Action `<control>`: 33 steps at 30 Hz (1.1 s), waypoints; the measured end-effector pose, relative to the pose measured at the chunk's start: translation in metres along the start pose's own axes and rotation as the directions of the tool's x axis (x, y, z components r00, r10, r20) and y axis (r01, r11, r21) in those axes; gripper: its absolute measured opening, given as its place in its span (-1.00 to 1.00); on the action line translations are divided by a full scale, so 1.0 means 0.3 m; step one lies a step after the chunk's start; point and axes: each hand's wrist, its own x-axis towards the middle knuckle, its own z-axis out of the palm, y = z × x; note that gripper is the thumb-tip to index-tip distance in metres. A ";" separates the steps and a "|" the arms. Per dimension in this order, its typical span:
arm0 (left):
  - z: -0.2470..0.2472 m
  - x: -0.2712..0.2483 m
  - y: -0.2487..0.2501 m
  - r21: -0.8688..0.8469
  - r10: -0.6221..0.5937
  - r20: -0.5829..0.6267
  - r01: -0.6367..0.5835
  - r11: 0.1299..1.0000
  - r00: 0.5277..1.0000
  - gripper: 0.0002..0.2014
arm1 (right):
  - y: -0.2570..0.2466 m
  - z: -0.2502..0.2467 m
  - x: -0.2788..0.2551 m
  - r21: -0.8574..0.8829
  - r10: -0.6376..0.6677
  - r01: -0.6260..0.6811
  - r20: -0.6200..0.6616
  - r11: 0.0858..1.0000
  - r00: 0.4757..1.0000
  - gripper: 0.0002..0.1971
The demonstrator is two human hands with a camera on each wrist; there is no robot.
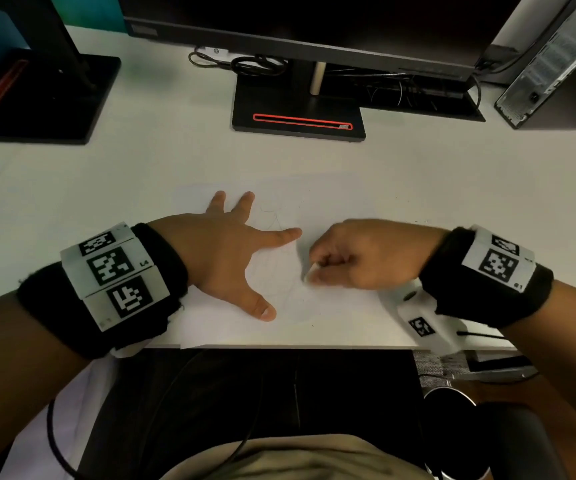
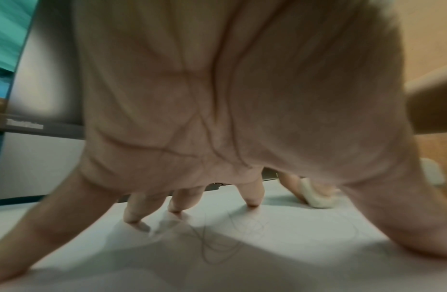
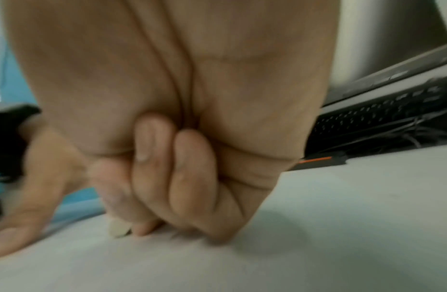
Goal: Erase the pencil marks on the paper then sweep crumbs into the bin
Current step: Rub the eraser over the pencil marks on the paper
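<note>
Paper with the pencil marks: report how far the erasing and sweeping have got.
Done: nothing clearly finished; faint pencil marks remain on the paper. In hand: the left hand presses the sheet flat with spread fingers, while the right hand pinches a white eraser against the sheet. Left: the remaining marks, then sweeping crumbs; no bin is in view.

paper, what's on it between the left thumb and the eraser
Only bare paper with faint pencil marks lies between the left hand thumb and the eraser; head view.
</note>
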 end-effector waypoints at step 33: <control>0.007 0.002 -0.011 -0.028 0.012 0.006 -0.012 1.000 1.000 0.17 | -0.007 -0.019 0.053 -0.016 0.028 -0.029 -0.088 0.999 0.996 -0.66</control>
